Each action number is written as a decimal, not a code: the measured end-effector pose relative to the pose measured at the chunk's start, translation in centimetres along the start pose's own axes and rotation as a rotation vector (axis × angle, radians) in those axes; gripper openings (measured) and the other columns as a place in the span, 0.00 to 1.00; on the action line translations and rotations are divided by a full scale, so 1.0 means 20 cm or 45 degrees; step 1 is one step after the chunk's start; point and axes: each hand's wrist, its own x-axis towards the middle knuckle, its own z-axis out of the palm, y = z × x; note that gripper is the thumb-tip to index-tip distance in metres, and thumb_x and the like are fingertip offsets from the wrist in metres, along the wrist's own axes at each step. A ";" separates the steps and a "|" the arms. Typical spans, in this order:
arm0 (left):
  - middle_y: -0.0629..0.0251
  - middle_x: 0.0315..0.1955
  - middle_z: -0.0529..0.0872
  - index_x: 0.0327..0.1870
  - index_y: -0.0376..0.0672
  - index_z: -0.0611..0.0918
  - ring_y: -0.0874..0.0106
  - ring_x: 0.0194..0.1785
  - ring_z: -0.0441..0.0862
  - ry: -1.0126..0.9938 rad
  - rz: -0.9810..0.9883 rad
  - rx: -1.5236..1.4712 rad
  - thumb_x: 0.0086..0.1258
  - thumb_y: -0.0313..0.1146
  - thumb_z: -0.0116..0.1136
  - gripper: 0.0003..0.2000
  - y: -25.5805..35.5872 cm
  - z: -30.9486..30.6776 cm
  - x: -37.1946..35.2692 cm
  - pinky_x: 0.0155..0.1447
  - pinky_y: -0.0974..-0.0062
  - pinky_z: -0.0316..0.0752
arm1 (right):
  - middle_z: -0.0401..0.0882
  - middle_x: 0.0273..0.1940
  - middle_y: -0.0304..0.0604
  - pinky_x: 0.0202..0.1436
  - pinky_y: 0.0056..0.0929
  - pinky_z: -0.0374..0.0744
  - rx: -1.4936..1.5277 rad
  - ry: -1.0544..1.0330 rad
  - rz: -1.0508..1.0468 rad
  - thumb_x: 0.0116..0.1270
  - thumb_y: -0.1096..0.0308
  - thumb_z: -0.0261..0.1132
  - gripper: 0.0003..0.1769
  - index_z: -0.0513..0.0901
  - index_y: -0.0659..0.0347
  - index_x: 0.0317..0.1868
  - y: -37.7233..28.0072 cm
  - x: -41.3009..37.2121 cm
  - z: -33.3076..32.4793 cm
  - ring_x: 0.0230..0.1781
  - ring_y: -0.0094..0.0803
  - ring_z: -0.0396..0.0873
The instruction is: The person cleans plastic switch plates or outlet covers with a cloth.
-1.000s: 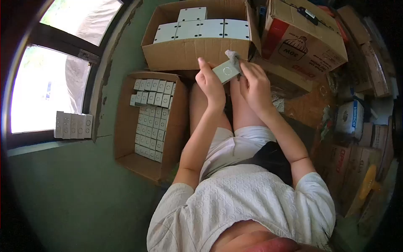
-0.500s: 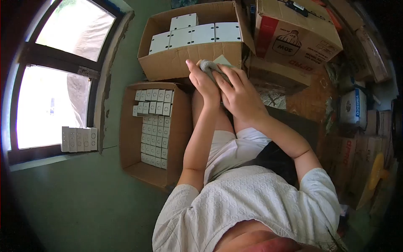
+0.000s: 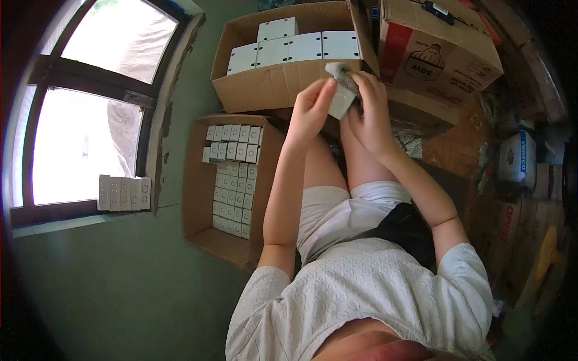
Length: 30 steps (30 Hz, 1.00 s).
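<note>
My left hand (image 3: 312,110) is closed on one side of a small white plastic box (image 3: 341,103), held up above my knees. A faint round mark shows on its face. My right hand (image 3: 374,114) is closed on a grey cloth (image 3: 339,70), which touches the upper part of the box. Fingers and cloth cover some of the box. Behind my hands stands an open cardboard box (image 3: 265,87) with several larger white boxes (image 3: 304,48) in it. To the left, a second open carton (image 3: 201,234) contains rows of small white boxes (image 3: 232,195) with round marks.
A row of white boxes (image 3: 124,193) stands on the sill of the window (image 3: 81,141) at left. A printed bulb carton (image 3: 442,57) sits at the back right. More cartons (image 3: 497,234) and a wrapped VIMISCO pack (image 3: 516,157) line the right side.
My hands have moved apart and the white box between them shows more. The cloth now sits at its top, in my right hand. The whole view has shifted slightly to the right.
</note>
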 end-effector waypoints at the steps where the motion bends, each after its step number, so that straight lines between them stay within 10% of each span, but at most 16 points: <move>1: 0.79 0.30 0.74 0.45 0.33 0.81 0.87 0.35 0.65 0.006 -0.002 0.002 0.81 0.41 0.54 0.16 0.00 -0.02 -0.01 0.37 0.85 0.62 | 0.71 0.62 0.54 0.68 0.49 0.67 -0.091 -0.036 -0.030 0.54 0.85 0.59 0.35 0.72 0.62 0.66 0.01 0.01 -0.01 0.61 0.57 0.68; 9: 0.76 0.31 0.74 0.44 0.36 0.79 0.85 0.38 0.67 0.130 -0.073 -0.065 0.80 0.33 0.48 0.10 0.08 0.04 -0.14 0.42 0.84 0.65 | 0.69 0.72 0.35 0.58 0.41 0.78 -0.181 -0.090 -0.037 0.51 0.86 0.61 0.40 0.76 0.51 0.67 0.08 -0.04 -0.04 0.51 0.48 0.75; 11: 0.63 0.46 0.82 0.60 0.30 0.78 0.75 0.49 0.78 0.125 -0.129 -0.265 0.76 0.35 0.54 0.19 -0.04 -0.01 -0.14 0.55 0.78 0.72 | 0.69 0.73 0.34 0.58 0.42 0.78 -0.195 -0.168 0.085 0.52 0.86 0.62 0.41 0.75 0.50 0.68 0.13 -0.07 -0.01 0.49 0.49 0.76; 15: 0.65 0.39 0.83 0.50 0.31 0.83 0.77 0.43 0.78 -0.005 0.203 -0.422 0.75 0.36 0.54 0.15 -0.12 -0.06 -0.13 0.46 0.79 0.72 | 0.69 0.72 0.37 0.58 0.42 0.79 -0.131 -0.136 -0.044 0.54 0.83 0.63 0.37 0.74 0.54 0.67 0.02 -0.07 -0.05 0.53 0.49 0.77; 23: 0.67 0.17 0.78 0.11 0.41 0.69 0.78 0.22 0.74 0.594 0.598 -0.332 0.82 0.43 0.51 0.30 -0.12 0.02 -0.10 0.30 0.79 0.64 | 0.66 0.73 0.43 0.64 0.44 0.75 -0.127 -0.172 -0.141 0.60 0.76 0.66 0.32 0.74 0.58 0.67 0.04 -0.15 -0.02 0.61 0.49 0.75; 30: 0.67 0.14 0.73 0.12 0.41 0.66 0.77 0.23 0.71 0.663 0.437 -0.358 0.81 0.37 0.51 0.28 -0.08 0.01 -0.12 0.30 0.77 0.62 | 0.71 0.70 0.43 0.57 0.40 0.79 -0.130 -0.360 -0.294 0.55 0.79 0.65 0.34 0.77 0.55 0.66 -0.06 -0.16 -0.08 0.53 0.47 0.77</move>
